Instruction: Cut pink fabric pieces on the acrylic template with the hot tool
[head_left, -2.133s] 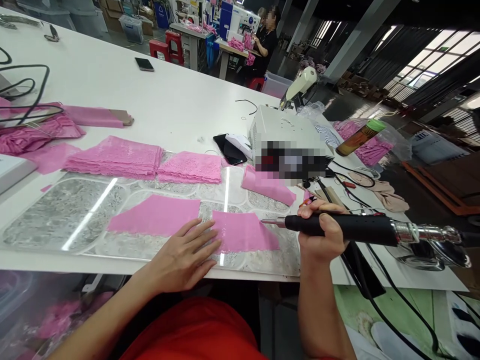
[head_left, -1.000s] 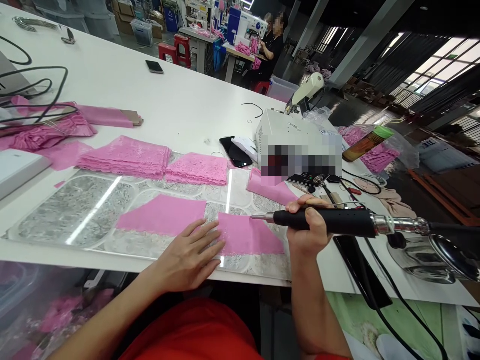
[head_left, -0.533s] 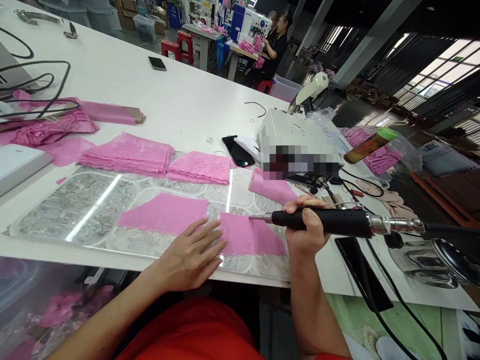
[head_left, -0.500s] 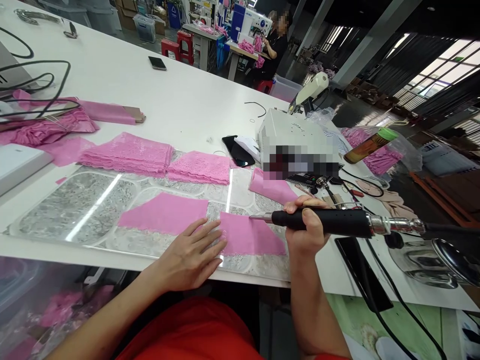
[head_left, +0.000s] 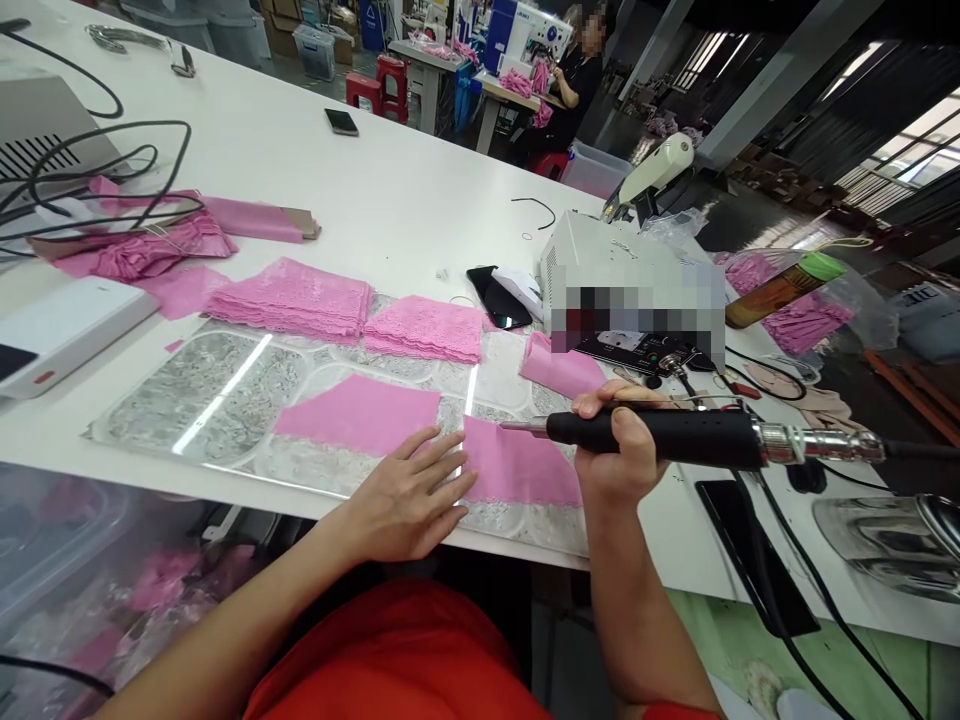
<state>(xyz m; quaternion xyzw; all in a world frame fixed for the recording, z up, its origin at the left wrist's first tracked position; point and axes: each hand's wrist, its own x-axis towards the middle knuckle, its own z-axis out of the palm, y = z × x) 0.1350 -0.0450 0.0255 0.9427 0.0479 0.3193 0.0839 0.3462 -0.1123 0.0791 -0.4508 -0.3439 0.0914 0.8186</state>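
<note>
My left hand lies flat with fingers spread, its fingertips at the left edge of a pink fabric piece. My right hand is wrapped round a black corded hand tool, thumb on top. The tool's narrow metal tip points left, over the upper edge of that piece; whether it touches is hard to tell. Left of it, a second pink piece lies with its right end near my left fingers. Both pieces rest on a clear, glossy mat.
Behind the mat sit two pink fabric stacks and a rolled pink piece. A grey control box, bottle, phone and metal container stand right. Cables lie left. A person works at a sewing machine.
The whole view has shifted, with things on the table appearing further right. The tool's tip has moved slightly left along the fabric's upper edge. My left hand stays in place on the fabric.
</note>
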